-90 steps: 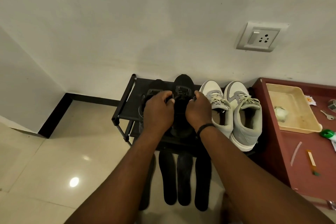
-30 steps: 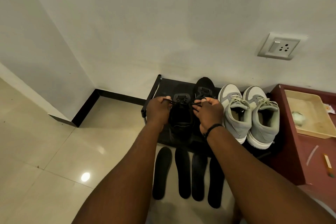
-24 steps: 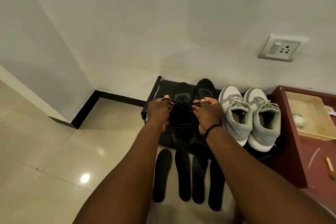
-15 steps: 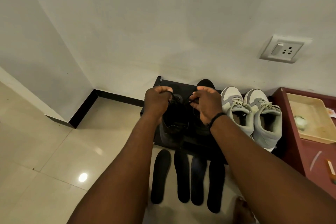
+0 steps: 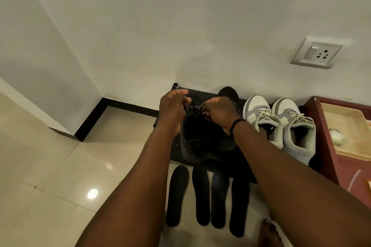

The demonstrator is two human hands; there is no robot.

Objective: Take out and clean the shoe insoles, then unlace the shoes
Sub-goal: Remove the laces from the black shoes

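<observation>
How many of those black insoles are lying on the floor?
4, side by side on the floor tiles in front of the shoe rack: far-left insole, second insole, third insole, and right insole, partly hidden by the right arm.

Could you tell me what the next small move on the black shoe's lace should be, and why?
Probably draw the lace up and out of its next eyelets. The left hand and right hand each pinch a strand above the black shoe on the rack, so unlacing is under way, and four insoles already lie on the floor.
</observation>
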